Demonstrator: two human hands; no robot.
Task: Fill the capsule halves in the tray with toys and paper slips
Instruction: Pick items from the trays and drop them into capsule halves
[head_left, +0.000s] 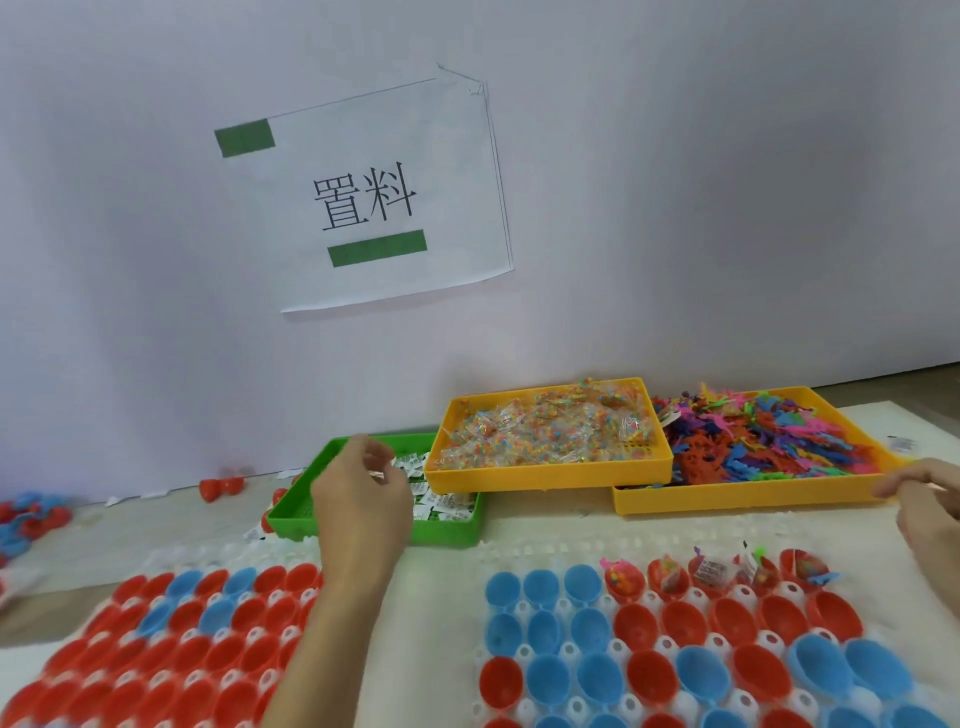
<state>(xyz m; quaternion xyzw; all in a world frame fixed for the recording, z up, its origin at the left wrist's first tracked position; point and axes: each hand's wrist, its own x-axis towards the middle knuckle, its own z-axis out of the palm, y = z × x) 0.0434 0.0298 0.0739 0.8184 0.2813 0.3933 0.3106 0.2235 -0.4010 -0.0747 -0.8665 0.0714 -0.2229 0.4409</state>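
Near tray, left: the left capsule tray (171, 639) holds rows of red and blue halves, all bare as far as they show.
Near tray, right: the right capsule tray (727, 649) is filled only along its far row, where five red filled halves (722, 574) carry bead packets, slips and toys; the three blue halves beside them and every nearer row look bare.
Progress: barely begun, I judge; most halves are left to fill.
Left hand: the left hand (358, 493) hangs over the green tray (374, 530), fingers curled; it seems to pinch something small, but blur leaves that uncertain.
Right hand: the right hand (924, 499), at the frame edge by the toy tray, has curled fingers; whether it holds anything is unclear.
Supplies: paper slips (441, 506) lie in the green tray; behind, the bead packets (545, 428) and plastic toys (753, 441) fill orange trays.
Far: a paper sign (374, 192) hangs on the wall.
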